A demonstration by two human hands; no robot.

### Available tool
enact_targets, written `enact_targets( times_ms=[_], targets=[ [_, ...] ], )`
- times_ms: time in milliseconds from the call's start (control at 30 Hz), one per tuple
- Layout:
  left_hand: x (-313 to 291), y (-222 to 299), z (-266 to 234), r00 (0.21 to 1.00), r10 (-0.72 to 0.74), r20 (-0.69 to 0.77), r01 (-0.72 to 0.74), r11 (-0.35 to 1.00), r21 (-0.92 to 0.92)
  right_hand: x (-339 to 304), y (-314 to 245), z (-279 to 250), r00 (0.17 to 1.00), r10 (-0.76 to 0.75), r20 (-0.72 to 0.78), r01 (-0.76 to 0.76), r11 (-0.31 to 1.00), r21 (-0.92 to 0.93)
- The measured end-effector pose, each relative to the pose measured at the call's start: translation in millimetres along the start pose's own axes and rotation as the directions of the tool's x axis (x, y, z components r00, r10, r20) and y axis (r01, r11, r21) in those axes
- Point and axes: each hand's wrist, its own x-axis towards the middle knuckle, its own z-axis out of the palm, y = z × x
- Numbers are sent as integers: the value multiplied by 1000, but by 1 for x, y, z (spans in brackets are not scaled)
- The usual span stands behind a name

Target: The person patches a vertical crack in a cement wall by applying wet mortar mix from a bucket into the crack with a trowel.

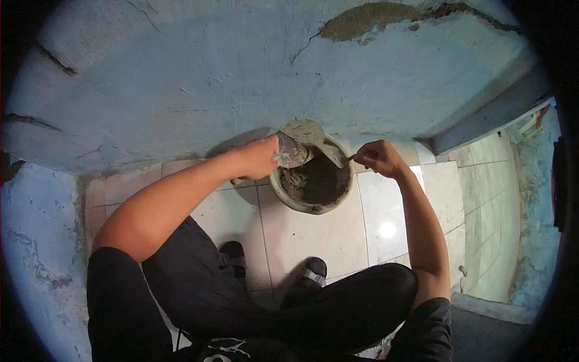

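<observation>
A round bucket (315,209) with a mortar-smeared rim stands on the tiles in front of me, some grey mortar (295,186) inside it. Over its left rim, my left hand (259,158) is closed on a mottled, mortar-crusted tool (292,152), whose exact kind I cannot make out. A lump of wet mortar (303,131) sits at that tool's far end. Beyond the right rim, my right hand (380,158) pinches the thin handle of a small trowel (333,152). The trowel's grey blade reaches over the bucket toward the mortar lump.
A blue plastered wall (199,78) rises close behind the bucket, with cracks and a grey bare patch (368,23). My sandalled feet (313,269) are on the tiled floor (325,238) below the bucket. A ledge (491,108) and a doorway-like opening lie to the right.
</observation>
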Motion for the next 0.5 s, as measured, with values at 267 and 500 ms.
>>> enact_targets(
  times_ms=[267,500],
  targets=[
    [4,1,0,998,-50,27,50,999,9,0,-4,2,999,-33,37,38,990,-133],
    [2,3,0,999,-39,6,39,999,10,4,7,9,999,-13,42,18,991,-135]
  ],
)
